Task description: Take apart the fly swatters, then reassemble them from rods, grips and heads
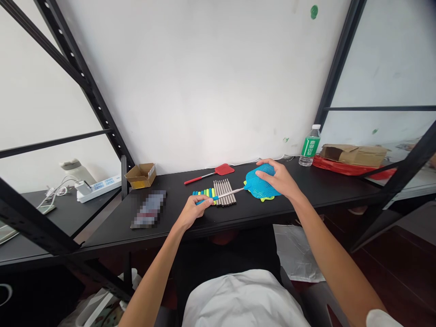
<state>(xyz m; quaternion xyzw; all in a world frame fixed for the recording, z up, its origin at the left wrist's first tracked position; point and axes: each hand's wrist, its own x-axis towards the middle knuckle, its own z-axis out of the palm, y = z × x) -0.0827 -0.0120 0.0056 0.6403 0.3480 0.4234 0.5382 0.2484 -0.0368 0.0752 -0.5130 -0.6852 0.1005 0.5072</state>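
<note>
A blue fly swatter point(256, 185) spans both of my hands above the black tabletop. Its blue handle is gripped by my left hand point(195, 211), fingers closed. My right hand point(279, 180) has the mesh head between thumb and fingers. Beneath that head, yellow-green swatter heads point(267, 198) peek out, mostly covered. Several metal rods point(223, 186) lie side by side near the swatter's shaft. To their left is a row of blue and yellow-green handles point(206, 192), partly hidden by my left hand. A red fly swatter point(224, 169) lies behind them.
On the black table point(112, 231) stand a small open cardboard box point(141, 177) and a blurred flat object point(150, 209) at left. A water bottle point(309, 146) and a cardboard carton point(354, 155) on red plastic are at right. Black metal posts point(98, 109) frame both sides; a power strip point(100, 188) lies left.
</note>
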